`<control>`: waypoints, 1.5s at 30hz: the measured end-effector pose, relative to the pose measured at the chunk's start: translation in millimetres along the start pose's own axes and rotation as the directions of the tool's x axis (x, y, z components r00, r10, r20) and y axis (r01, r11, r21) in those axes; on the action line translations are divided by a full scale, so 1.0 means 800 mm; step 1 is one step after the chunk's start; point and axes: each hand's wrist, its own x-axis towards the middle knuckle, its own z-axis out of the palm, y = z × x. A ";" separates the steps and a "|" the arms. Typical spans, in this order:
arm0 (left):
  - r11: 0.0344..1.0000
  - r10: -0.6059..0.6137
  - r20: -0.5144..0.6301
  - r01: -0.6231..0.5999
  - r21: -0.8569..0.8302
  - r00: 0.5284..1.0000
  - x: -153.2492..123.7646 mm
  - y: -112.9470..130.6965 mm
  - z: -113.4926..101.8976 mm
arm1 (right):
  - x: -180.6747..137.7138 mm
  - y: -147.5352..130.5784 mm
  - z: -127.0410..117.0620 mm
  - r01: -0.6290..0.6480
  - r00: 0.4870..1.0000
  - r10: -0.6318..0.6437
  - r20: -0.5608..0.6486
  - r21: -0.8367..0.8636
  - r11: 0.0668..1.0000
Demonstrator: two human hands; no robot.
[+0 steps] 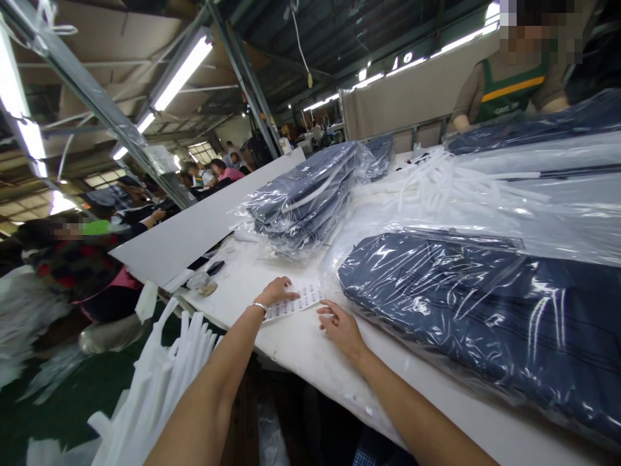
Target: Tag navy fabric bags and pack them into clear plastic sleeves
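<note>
Hands and printed sheet at the near edge of a white tabletop [303, 346], head view. The sheet [305, 296], white with rows of small dark marks too fine to read, lies flat between the left hand [277, 292] and the right hand [340, 325]. Its long axis slants from beside the left wrist, away and rightward, toward a dark blue bundle in clear plastic [466, 304]. The left hand is the nearer: it rests over the sheet's left part, thumb parted from the loosely curved fingers. The right hand stands just beyond the opposite end, fingers half bent and slightly apart, tips directed back at the sheet; whether they pinch anything small cannot be told. The crucial relation is thus lateral: the sheet's right end lies leftward of the right fingertips, with only a narrow interval between. Farther back stands a stack of similar bagged bundles [305, 194].
</note>
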 end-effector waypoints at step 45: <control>0.974 -0.226 0.006 0.226 -0.006 0.974 -0.070 -0.042 0.007 | 0.005 0.024 0.002 0.085 0.996 -0.087 -0.021 -0.088 0.992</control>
